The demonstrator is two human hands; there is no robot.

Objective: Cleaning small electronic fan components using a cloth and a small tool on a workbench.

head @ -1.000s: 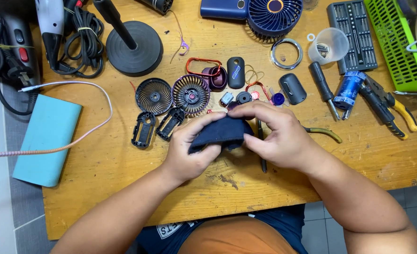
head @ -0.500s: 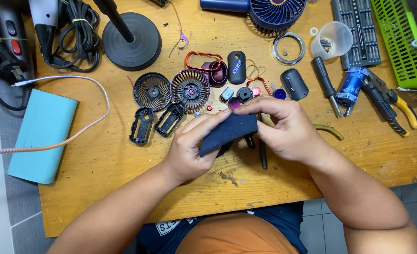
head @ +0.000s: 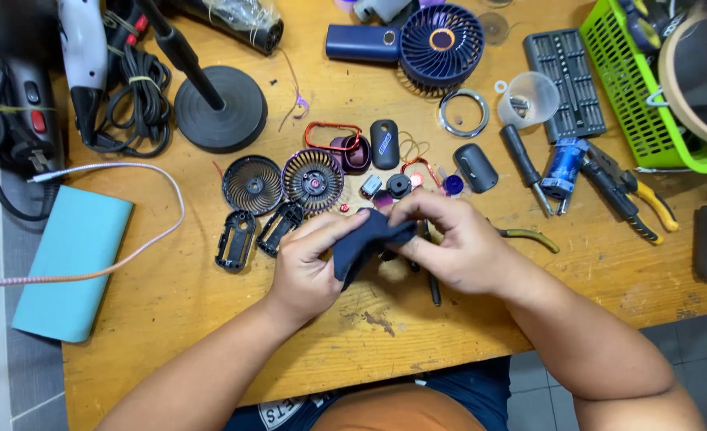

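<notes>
Partly hidden between both hands, a dark navy part [head: 365,243] is hard to identify; only its upper face shows. It sits above the wooden table [head: 170,311], near the front edge. The left hand [head: 309,267] cups it from below, and the right hand [head: 457,243] pinches its far end, fingers closed on it. Just behind lie two round fan grilles [head: 283,182], small black frames [head: 253,233] and a blue handheld fan [head: 417,41].

Fan housing piece [head: 367,242] held between both hands above the table [head: 170,311], fan grilles [head: 252,184] just behind it, handheld fan [head: 417,44] farther back, pliers [head: 633,195] right, power bank [head: 70,259] far left.
</notes>
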